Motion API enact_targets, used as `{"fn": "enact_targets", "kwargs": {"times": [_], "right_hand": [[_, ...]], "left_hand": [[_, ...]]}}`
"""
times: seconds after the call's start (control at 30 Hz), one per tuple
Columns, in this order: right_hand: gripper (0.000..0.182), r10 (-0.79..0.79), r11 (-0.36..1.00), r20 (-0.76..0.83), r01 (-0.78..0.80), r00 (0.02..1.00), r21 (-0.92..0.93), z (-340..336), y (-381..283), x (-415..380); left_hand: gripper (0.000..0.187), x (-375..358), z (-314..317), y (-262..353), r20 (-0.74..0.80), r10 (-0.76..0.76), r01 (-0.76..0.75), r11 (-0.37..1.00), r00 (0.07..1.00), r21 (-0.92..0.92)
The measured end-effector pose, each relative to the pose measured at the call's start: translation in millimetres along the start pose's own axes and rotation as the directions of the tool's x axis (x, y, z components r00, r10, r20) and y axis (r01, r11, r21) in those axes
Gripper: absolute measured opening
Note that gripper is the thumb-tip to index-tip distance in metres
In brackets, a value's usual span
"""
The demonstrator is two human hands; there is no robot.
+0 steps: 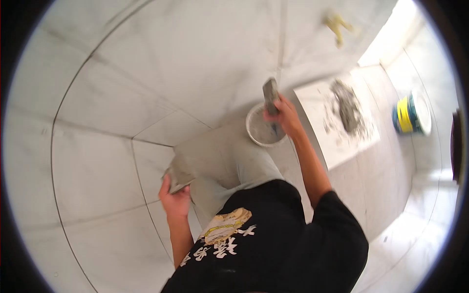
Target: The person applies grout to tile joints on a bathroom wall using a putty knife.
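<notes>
My right hand [283, 116] is closed round a short trowel [270, 93], its narrow blade coated in grey paste and angled up away from me. Below that hand is a white-rimmed bucket [251, 128], partly covered by my fingers; something blue shows inside it. Lower on the left, my left hand [176, 195] grips a flat grey piece [180, 175] with angular edges, held beside my knee. What that piece is I cannot tell. To the right of the bucket, a pale board [322, 132] carries a smeared heap of grey mortar [348, 107].
Large marbled tiles [190, 53] line the wall ahead and to the left. A yellow fixture [337, 27] sticks out high on the wall. On the right stands a dark green tub [404, 115] with a yellow label and white lid. My legs [215, 151] are close beside the bucket.
</notes>
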State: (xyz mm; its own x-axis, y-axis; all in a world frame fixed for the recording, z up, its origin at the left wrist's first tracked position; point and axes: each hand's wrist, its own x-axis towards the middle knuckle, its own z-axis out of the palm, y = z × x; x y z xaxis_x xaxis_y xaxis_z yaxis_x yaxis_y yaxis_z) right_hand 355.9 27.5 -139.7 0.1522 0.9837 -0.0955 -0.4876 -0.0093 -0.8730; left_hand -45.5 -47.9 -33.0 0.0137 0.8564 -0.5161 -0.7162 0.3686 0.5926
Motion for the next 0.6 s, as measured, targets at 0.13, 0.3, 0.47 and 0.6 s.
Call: {"fn": "enact_targets", "kwargs": {"times": [0.13, 0.3, 0.47, 0.6], "right_hand": [[0.071, -0.020, 0.999, 0.459, 0.001, 0.888, 0.043, 96.8, -50.5, -35.7], [0.066, -0.059, 0.713, 0.752, 0.555, 0.657, -0.428, 150.9, -85.6, -59.5], [0.057, -0.053, 0.402, 0.771, 0.720, 0.635, -0.565, 146.0, -80.1, -43.0], [0.059, 0.109, 0.925, 0.585, 0.133, 0.803, -0.355, 128.0, -63.6, -54.6]], "left_hand": [[0.025, 24.7, 21.2, -24.0, 0.044, -0.105, 0.108, 0.991, 0.994, -0.083], [0.027, 14.5, 62.5, -6.3, 0.240, 0.010, 0.016, 0.994, 0.971, -0.108], [0.033, -9.3, 44.2, 12.7, 0.314, 0.143, -0.144, 0.989, 0.939, -0.019], [0.035, -20.8, 41.7, 18.5, 0.297, 0.202, -0.184, 0.979, 0.933, -0.088]]}}
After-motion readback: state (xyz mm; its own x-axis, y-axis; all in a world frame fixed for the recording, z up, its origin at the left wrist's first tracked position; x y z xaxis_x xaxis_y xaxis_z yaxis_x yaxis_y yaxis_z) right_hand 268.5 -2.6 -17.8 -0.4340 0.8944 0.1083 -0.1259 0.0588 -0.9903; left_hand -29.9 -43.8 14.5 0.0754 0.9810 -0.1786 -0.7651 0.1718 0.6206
